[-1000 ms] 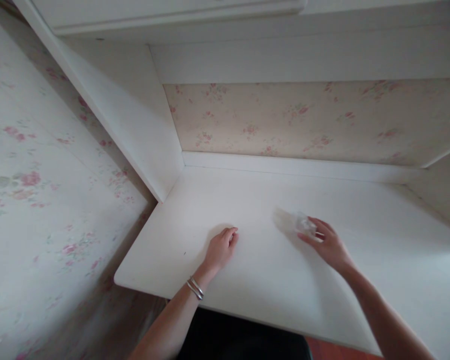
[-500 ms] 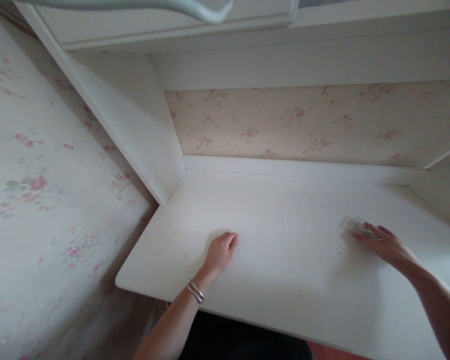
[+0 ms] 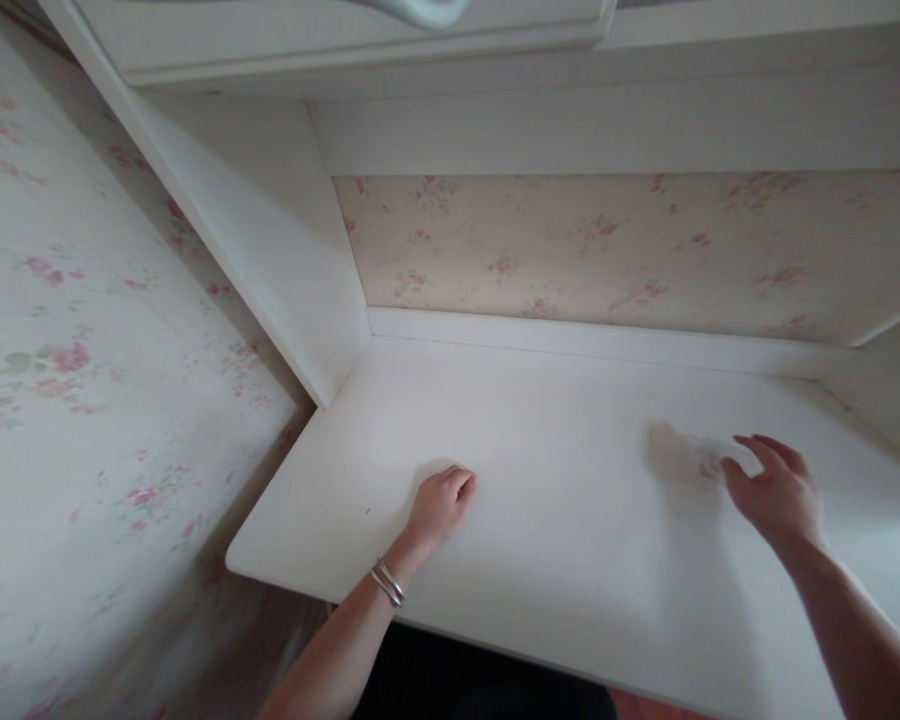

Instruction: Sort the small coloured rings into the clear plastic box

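In the head view, the white desk top (image 3: 570,560) fills the middle and lower part of the frame. Its front edge runs from the lower left to the lower right, a white side panel (image 3: 270,240) closes it at the upper left, and a low white ledge (image 3: 600,340) borders it at the back under the flowered wallpaper (image 3: 570,240). Between the two hands the surface is bare and gives free room.

The left hand (image 3: 439,505) lies on the desk near the centre, fingers curled in, holding nothing; two silver bangles (image 3: 388,583) sit on its wrist. The right hand (image 3: 776,490), at the right, has its fingers bent over a small blurred wipe (image 3: 686,455), pressing it on the desk.

Compared with half a second ago, the wipe and the right hand are a little more to the left, while the left hand has not moved.

A cupboard edge (image 3: 345,40) hangs over the top of the frame.
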Motion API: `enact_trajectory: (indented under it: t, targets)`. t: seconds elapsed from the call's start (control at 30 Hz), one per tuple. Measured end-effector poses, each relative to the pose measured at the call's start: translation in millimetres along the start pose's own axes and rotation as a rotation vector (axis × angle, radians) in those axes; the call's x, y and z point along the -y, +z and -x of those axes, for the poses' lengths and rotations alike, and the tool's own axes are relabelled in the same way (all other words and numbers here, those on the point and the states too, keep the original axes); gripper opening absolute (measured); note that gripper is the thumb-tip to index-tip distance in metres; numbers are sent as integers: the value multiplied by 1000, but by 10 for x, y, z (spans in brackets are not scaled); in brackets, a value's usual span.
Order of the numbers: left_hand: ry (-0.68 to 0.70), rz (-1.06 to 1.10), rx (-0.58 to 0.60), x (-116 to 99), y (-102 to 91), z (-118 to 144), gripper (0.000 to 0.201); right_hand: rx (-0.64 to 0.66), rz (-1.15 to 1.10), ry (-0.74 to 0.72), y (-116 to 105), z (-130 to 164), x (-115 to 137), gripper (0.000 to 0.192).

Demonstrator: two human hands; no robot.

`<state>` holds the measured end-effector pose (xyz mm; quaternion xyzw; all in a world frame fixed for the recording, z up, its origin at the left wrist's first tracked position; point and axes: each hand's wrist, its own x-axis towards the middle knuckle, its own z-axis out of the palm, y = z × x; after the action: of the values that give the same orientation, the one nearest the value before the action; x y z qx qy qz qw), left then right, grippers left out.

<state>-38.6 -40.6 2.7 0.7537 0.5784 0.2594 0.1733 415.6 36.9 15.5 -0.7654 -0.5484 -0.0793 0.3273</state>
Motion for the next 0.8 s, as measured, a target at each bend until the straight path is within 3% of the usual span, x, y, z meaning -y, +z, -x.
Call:
enact_trajectory:
  t: [0.1, 0.27, 0.4, 0.53, 0.8]
  targets:
    - [5, 4, 2, -8, 0, -4, 28, 5, -195, -12, -5, 200, 338, 37]
    - [-12, 8, 7, -16, -2, -6, 27, 236, -689, 185, 146, 813, 1174, 46]
    - [-18, -2, 14, -17, -9, -5, 27, 380, -775, 217, 333, 1426, 1663, 44]
    - [3, -18, 13, -9, -4, -10, 26, 522, -599, 32, 409, 1752, 1883, 43]
    - [-14, 1, 16, -6, 6, -13, 27, 620, -490, -168, 435, 1734, 1927, 38]
